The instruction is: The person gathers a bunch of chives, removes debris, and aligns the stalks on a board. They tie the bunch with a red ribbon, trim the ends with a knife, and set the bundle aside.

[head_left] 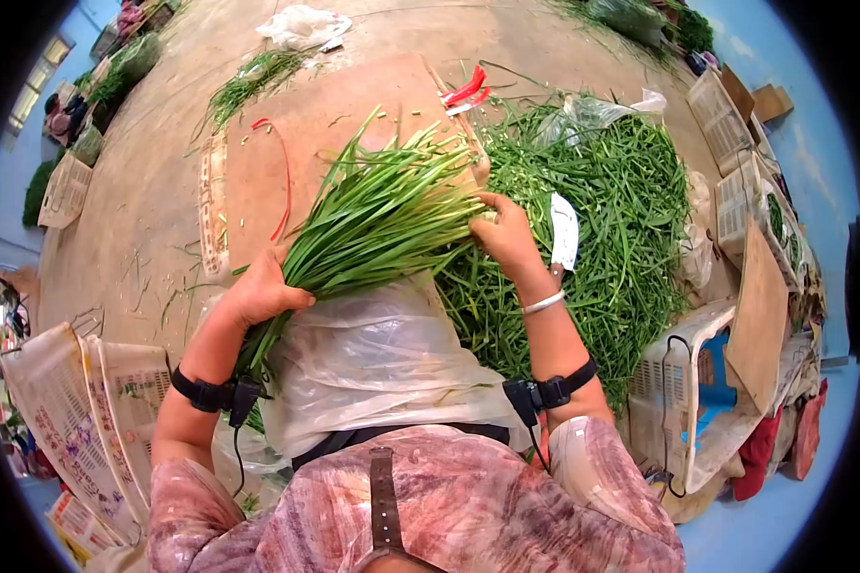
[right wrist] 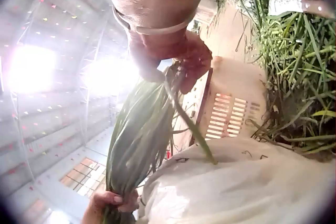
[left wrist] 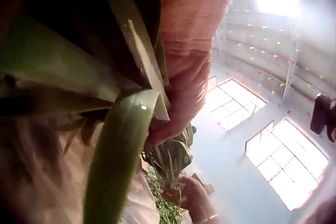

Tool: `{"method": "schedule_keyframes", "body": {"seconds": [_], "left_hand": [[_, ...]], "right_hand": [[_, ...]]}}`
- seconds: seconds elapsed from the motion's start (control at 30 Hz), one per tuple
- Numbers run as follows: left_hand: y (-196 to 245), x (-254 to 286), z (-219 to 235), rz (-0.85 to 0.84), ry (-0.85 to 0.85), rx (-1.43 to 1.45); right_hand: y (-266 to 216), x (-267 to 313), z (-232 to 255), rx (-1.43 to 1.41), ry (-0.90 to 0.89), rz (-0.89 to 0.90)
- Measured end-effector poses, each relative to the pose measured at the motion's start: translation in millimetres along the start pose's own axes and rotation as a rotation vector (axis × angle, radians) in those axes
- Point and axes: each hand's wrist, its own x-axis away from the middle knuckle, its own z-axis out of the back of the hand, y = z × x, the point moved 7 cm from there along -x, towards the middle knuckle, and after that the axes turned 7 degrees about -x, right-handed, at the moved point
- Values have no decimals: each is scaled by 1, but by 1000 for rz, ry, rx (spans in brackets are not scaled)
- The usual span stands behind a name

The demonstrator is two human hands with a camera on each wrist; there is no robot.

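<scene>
Bundle held at both ends
My left hand (head_left: 263,291) gripped the chive bundle (head_left: 382,224) base above the lap; right hand (head_left: 506,234) pinched its leaves. Slack base grip could have spilled stalks onto the loose pile (head_left: 621,201).

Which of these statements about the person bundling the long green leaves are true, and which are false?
1. The left hand grips the bundle of green leaves at one end. True.
2. The right hand holds a red band. False: it pinches the bundle's other end; the red band lies on the board.
3. A clear plastic sheet covers the lap. True.
4. The loose pile of greens lies at the person's left. False: it lies at their right.
</scene>
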Motion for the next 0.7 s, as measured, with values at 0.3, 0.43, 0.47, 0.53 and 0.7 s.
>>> {"method": "schedule_keyframes", "body": {"seconds": [0.3, 0.43, 0.47, 0.53, 0.7], "left_hand": [[-8, -7, -6, 39, -32, 71], [-13, -9, -5, 47, -51, 78], [-17, -11, -4, 43, -52, 78], [-23, -16, -5, 15, -68, 56], [-15, -11, -6, 33, -35, 33]], "right_hand": [[-18, -13, 40, 530, 288, 419], [5, -17, 99, 28, 369, 12], [1, -13, 91, 30, 371, 15], [3, -2, 53, -115, 197, -63], [10, -6, 30, 223, 44, 56]]}}
